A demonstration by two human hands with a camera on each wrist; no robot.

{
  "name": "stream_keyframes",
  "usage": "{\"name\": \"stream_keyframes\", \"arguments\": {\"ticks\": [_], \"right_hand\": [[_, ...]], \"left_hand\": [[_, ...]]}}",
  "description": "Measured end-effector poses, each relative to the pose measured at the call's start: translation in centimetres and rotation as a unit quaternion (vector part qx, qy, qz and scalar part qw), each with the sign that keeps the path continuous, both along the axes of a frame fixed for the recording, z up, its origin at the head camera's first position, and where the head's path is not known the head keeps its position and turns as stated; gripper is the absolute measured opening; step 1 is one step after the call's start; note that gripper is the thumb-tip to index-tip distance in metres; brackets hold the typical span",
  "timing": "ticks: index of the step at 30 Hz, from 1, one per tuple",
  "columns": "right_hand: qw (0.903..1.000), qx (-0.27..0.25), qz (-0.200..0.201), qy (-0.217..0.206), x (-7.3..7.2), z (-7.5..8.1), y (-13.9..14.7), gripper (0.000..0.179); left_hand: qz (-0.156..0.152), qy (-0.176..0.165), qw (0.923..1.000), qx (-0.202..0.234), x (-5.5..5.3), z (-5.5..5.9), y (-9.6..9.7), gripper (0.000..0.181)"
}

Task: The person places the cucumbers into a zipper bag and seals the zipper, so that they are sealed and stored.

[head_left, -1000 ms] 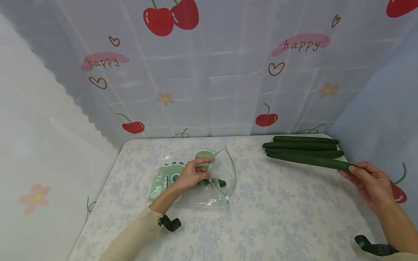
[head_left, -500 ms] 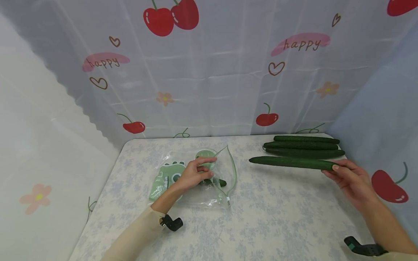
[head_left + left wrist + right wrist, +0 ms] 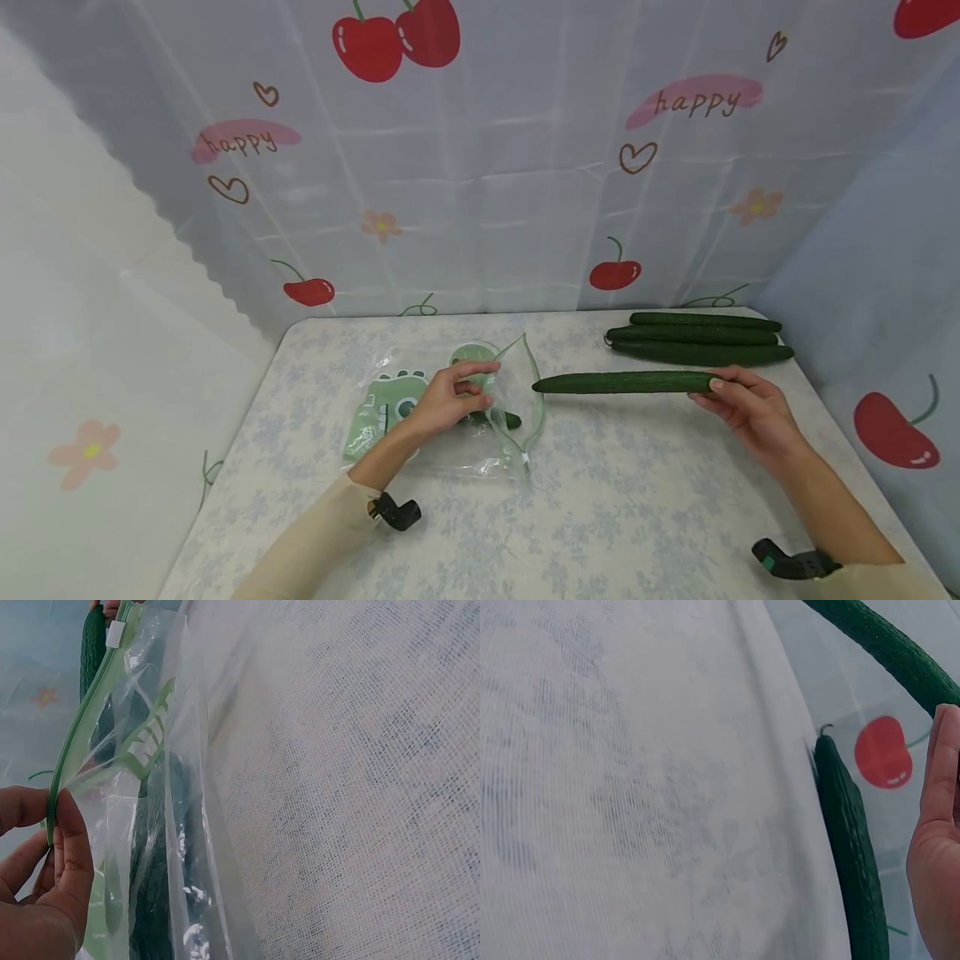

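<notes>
A clear zip bag (image 3: 465, 454) with a green cartoon print lies on the table, its green-edged mouth spread toward the right. My left hand (image 3: 442, 400) pinches the upper edge of that mouth; the left wrist view shows thumb and fingers (image 3: 71, 840) on the green zip strip. Inside the bag lies one cucumber (image 3: 152, 877), its tip showing near the mouth. My right hand (image 3: 753, 412) grips the right end of another long cucumber (image 3: 622, 382), held level above the table. The free tip of this cucumber overlaps the rim of the bag's mouth in the head view.
Several cucumbers (image 3: 697, 354) lie side by side at the back right of the table. A white slider (image 3: 115, 634) sits on the zip strip. The patterned tablecloth (image 3: 600, 517) covers the table, and a printed curtain (image 3: 480, 208) hangs behind it.
My right hand has carried the cucumber leftward from beside the pile to the bag's mouth, turning it level. My left hand has stayed at the bag.
</notes>
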State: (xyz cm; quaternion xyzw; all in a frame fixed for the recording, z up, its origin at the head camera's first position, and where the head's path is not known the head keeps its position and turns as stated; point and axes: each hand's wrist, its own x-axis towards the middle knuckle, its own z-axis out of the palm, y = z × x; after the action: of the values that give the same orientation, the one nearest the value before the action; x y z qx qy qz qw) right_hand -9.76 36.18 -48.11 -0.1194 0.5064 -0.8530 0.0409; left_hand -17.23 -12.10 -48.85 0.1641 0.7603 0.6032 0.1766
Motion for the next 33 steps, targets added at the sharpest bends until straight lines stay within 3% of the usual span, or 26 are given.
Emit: {"name": "stream_keyframes", "arguments": {"ticks": [8,23,33], "right_hand": [[0.9994,0.022,0.001,-0.027,-1.1,-1.1,-2.6,0.037],[0.9973,0.006,0.056,-0.048,-2.5,-3.9,-7.7,0.034],[0.9955,0.027,0.044,-0.08,-3.0,-4.6,-10.7,0.028]], "left_hand": [[0.004,-0.001,1.0,0.003,0.1,0.2,-0.3,0.056],[-0.009,0.005,0.9998,0.015,0.1,0.1,-0.2,0.053],[-0.015,-0.002,0.9996,0.022,0.1,0.3,-0.1,0.056]]}}
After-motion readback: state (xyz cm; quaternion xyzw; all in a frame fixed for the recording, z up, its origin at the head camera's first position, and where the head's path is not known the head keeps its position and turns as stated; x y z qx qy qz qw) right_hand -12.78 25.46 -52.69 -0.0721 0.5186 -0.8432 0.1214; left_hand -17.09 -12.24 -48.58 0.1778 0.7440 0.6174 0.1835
